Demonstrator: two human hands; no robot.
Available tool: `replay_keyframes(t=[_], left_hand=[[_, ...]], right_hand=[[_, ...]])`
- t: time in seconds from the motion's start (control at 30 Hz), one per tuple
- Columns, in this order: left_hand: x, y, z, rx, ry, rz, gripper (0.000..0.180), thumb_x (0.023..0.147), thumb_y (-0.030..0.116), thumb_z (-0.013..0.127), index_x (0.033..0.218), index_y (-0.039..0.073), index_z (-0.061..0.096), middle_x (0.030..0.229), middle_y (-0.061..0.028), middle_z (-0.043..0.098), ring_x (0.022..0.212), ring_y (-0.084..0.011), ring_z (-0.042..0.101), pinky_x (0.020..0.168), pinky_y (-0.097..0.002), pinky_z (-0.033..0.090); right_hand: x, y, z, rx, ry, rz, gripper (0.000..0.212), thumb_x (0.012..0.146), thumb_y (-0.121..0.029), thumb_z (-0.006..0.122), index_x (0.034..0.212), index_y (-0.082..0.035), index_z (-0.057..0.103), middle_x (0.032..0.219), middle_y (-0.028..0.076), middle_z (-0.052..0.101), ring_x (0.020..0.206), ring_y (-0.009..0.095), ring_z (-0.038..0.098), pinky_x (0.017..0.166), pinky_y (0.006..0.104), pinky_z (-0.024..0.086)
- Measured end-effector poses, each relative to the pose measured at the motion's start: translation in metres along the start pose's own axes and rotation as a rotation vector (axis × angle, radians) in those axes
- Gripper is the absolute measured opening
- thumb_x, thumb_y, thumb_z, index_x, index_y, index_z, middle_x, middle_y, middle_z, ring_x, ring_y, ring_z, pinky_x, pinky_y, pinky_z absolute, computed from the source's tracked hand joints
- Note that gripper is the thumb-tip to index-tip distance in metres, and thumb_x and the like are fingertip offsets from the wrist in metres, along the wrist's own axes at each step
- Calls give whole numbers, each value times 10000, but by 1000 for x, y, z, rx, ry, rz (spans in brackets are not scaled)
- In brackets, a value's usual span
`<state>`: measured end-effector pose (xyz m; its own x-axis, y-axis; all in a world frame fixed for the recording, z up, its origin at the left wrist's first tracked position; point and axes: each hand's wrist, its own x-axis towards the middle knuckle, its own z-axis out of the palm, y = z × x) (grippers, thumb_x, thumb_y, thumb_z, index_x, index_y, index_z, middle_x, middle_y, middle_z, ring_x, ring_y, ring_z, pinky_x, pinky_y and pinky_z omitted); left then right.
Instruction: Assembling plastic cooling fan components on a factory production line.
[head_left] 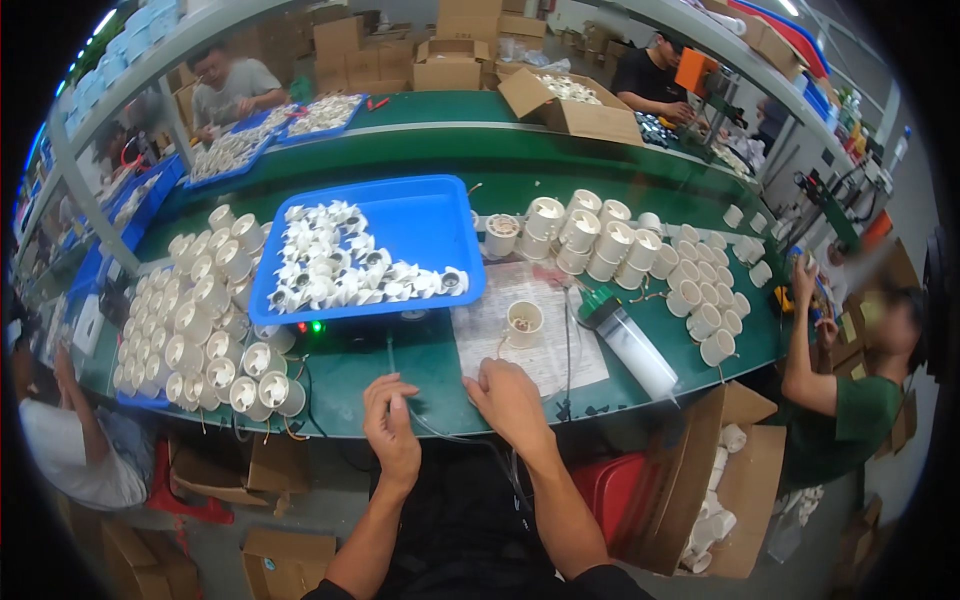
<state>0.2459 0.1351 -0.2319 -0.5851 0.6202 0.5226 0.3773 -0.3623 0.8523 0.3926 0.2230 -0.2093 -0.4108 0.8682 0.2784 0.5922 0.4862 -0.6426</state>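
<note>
My left hand (392, 425) is over the near edge of the green bench, its fingers curled in. Just beyond its fingertips is a thin, pale, nozzle-like stick (390, 352); whether the hand grips it cannot be made out. A thin clear hose (445, 434) runs from beside this hand toward my right wrist. My right hand (508, 398) is closed, knuckles up, at the lower part of a printed paper sheet (480, 335); its fingertips are hidden. Just beyond it, a white plastic cup-shaped housing (523, 325) stands upright on the sheet, with parts and thin wires inside.
A blue tray (425, 220) holds white finned rotors. Cup-shaped housings crowd the bench at left (190, 320) and right (610, 245). A large clear cartridge (640, 350) with white filling lies beside the sheet. An open carton (745, 490) stands below right. Other people work around the bench.
</note>
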Motion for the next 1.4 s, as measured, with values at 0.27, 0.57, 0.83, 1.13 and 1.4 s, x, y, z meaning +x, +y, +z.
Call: replay_keyframes(t=[0.27,0.57,0.83,1.13,1.4], left_hand=[[-64,12,-62,-310,-243,-55,482,1038,289,427,701,-18,582,643,-138,603,633,-241,606,624,-382,508],[-168,-124,-199,161,-260,-661,454,1039,315,442,735,19,602,663,-121,617,548,-226,578,565,-356,482],[-173,-134,-197,190,-687,-760,414,1026,330,471,781,25,609,697,-116,614,604,-234,589,618,-375,482],[-87,-67,-175,326,-1011,-810,378,1010,347,504,834,31,616,735,-110,610,667,-244,601,677,-396,481],[-47,72,-203,465,-1132,-1156,356,996,362,534,881,37,622,768,-104,607,724,-253,612,730,-415,481]], right_hand=[[0,8,-4,17,-22,48,289,870,-242,691,776,-2,561,779,183,607,805,398,576,713,479,453],[4,2,-5,25,-28,36,277,892,-236,674,794,-12,544,785,176,581,803,384,575,694,469,459],[2,-5,-1,-63,-17,44,272,903,-245,664,843,-11,539,819,172,584,809,373,572,696,469,466],[-3,-6,-5,-10,-96,6,262,900,-236,672,853,-11,547,816,167,574,828,372,554,738,455,458],[7,-33,-79,76,96,121,147,870,-102,693,936,10,624,869,153,601,810,323,594,736,417,479]])
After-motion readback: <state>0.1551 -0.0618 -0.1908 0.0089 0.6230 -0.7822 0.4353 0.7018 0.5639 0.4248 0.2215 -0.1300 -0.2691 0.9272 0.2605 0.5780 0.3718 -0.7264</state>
